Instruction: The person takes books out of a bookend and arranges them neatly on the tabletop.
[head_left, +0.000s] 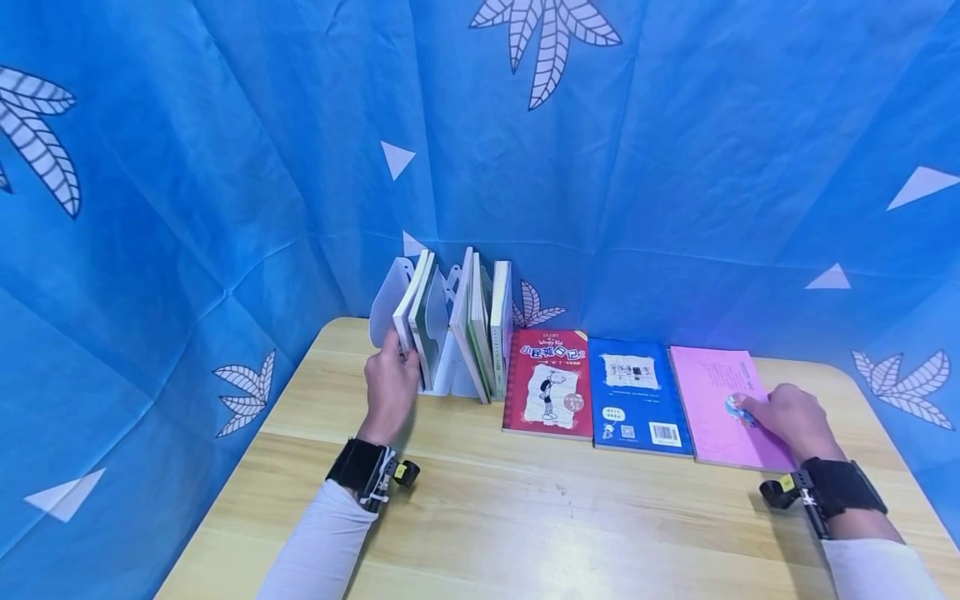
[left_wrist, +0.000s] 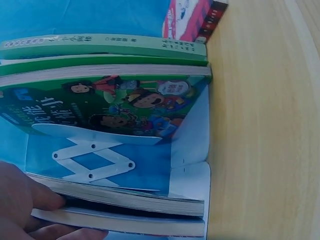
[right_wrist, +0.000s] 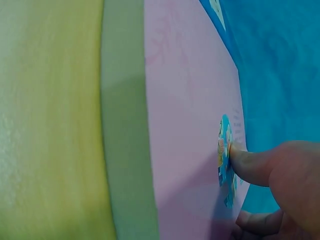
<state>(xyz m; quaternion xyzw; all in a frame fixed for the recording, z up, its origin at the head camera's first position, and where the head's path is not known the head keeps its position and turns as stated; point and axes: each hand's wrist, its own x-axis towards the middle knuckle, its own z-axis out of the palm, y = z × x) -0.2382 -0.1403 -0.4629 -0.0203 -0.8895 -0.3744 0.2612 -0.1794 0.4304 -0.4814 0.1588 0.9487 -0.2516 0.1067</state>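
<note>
My left hand [head_left: 392,383] is at the left end of a white expandable book rack [head_left: 384,308]. Its thumb lies in the gap between two upright books and its other fingers are on the far side of the outer book [left_wrist: 145,225], pinching it. The inner book [left_wrist: 145,202] stands beside it. On the right, my right hand [head_left: 797,421] grips a pink book [head_left: 716,387] by its right edge. The thumb presses on the cover beside a round colourful picture [right_wrist: 224,150]; the other fingers curl at the edge, partly hidden.
Several more books [left_wrist: 150,102], one with a green cartoon cover, stand in the rack's right part. A red comic-diary book [head_left: 551,383] and a blue book [head_left: 641,396] lie flat between rack and pink book. Blue patterned cloth [head_left: 675,167] hangs behind the wooden table [head_left: 525,517].
</note>
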